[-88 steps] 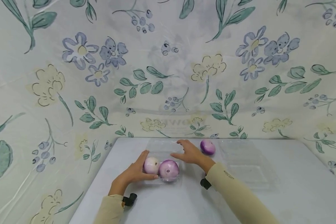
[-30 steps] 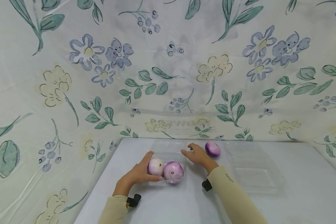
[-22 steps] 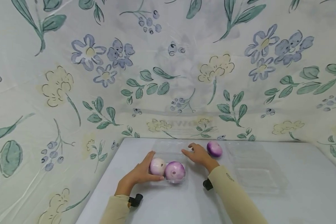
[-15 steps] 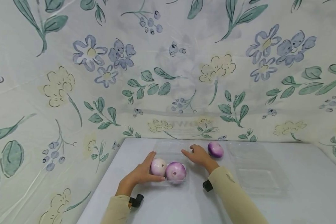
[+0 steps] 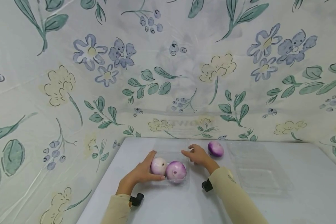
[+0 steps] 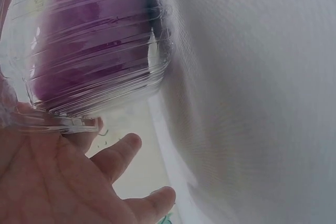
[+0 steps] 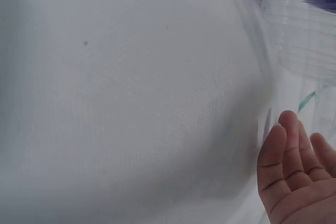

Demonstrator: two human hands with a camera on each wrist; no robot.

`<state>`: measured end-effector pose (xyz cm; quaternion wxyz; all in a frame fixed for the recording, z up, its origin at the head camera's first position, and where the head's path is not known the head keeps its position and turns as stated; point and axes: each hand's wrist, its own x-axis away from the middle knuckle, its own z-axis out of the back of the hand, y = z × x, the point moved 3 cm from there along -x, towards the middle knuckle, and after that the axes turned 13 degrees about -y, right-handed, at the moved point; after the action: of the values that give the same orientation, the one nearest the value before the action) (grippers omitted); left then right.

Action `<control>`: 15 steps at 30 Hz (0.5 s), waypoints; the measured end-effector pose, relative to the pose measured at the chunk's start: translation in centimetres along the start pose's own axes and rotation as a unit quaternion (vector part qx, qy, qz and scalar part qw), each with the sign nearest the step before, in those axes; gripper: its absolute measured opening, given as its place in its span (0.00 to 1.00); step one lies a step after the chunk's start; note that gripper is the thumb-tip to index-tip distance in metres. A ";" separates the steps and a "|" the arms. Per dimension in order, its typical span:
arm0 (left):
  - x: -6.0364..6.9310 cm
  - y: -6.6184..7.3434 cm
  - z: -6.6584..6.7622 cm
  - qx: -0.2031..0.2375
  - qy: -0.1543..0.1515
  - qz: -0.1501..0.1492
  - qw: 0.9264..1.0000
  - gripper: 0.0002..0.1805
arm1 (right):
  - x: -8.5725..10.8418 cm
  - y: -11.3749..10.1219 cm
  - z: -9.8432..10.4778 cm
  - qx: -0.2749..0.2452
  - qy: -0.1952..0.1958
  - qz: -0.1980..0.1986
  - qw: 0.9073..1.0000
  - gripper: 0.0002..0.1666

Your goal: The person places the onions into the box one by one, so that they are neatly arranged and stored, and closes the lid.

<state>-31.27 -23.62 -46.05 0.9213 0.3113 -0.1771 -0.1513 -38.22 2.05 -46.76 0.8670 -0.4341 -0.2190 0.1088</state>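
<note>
In the head view, a clear plastic box holds a pale onion and a purple onion side by side. My left hand grips the box's left side, thumb along the front and index finger towards the back. The left wrist view shows the palm against the box rim, with two fingers straight and off the wall. At the box's back right corner is my right hand, fingers loosely bent near the clear lid. Whether it touches the lid is unclear; in the right wrist view its fingers look nearly straight.
Another purple onion lies on the white table behind my right hand. A second clear plastic box stands lid open to the right. A floral sheet hangs behind the table's far edge.
My right hand has drawn back rightwards from above the box to its back right corner. My left hand keeps its grip. The whole head view has shifted slightly.
</note>
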 end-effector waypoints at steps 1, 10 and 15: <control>0.0 0.0 0.0 -0.001 -0.001 -0.001 1.000 0.68 | 0.1 0.0 0.0 -0.002 0.001 0.002 1.000 0.40; 0.1 0.1 0.1 -0.019 -0.006 -0.005 1.000 0.70 | 0.5 -0.6 0.1 0.009 0.021 0.027 0.999 0.36; 0.4 0.3 0.3 -0.010 -0.009 -0.005 1.000 0.72 | 0.4 -0.7 0.0 0.034 0.039 0.046 0.998 0.35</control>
<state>-31.00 -23.70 -45.56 0.9219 0.3021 -0.1819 -0.1606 -37.85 1.73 -46.08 0.8829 -0.4184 -0.1613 0.1395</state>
